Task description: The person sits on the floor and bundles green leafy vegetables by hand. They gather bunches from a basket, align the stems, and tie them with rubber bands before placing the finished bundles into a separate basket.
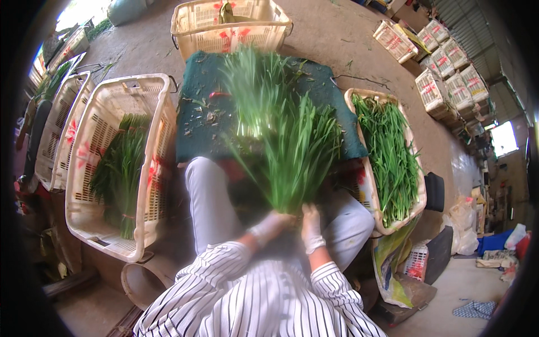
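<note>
Just above my lap is a loose bunch of long green leafy stalks, its leaves fanned away from me. My left hand, in a pale glove and somewhat blurred, is closed around the lower end of the stalks. On the right side of the same stem ends is my right hand, also gloved; its fingers point upward against them, and its exact grip is unclear. Beyond the bunch, more green stalks with white ends lie on a dark green cloth-covered surface, beside a small red strip and plant scraps.
A plastic crate at left holds tied green bundles. A crate at right is filled with loose green stalks. Another crate stands beyond the cloth. Stacked crates are at far right, and a round container is at lower left.
</note>
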Available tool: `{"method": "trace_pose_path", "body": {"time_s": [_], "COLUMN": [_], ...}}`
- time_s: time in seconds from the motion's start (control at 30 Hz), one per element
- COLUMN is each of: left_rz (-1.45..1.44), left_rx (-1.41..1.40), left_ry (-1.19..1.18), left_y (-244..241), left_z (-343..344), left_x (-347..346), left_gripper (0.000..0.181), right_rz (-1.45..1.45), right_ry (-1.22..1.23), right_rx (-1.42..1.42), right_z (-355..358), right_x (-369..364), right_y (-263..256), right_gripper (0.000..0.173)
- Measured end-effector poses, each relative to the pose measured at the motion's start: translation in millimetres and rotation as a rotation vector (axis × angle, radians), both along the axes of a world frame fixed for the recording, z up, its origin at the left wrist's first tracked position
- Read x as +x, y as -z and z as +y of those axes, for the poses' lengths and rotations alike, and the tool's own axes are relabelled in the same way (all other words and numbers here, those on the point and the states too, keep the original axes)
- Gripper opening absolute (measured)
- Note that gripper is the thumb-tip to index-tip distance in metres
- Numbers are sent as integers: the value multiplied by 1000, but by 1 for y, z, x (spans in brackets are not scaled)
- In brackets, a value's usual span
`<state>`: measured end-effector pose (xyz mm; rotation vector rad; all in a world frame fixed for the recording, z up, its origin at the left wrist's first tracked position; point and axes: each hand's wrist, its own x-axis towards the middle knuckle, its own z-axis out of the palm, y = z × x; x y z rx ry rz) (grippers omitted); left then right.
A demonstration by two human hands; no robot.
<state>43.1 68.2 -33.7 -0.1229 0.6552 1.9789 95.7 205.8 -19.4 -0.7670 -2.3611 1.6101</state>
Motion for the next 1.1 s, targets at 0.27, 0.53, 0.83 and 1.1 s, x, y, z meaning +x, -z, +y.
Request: {"method": "trace_pose_path", "body": {"time_s": [0.27, 0.53, 0.83, 1.1], "left_rz": [320, 271, 264, 302], "left_rx": [-326, -442, -439, -464], "left_ry": [-228, -272, -260, -237], "left_y": [-2, 18, 8, -17], "left_z": [10, 11, 10, 12], "left_x": [7, 9, 7, -3], "left_gripper": [50, 45, 62, 64], "right_rz": [-473, 177, -133, 45], "right_ry": [-327, -8, -122, -2], "right_rx": [599, -45, 172, -88], "right_z": [-3, -3, 21, 24], "right_x": [-8, -130, -188, -173], "right_y": [-35, -143, -69, -81], "right_gripper": [24, 14, 16, 9]}}
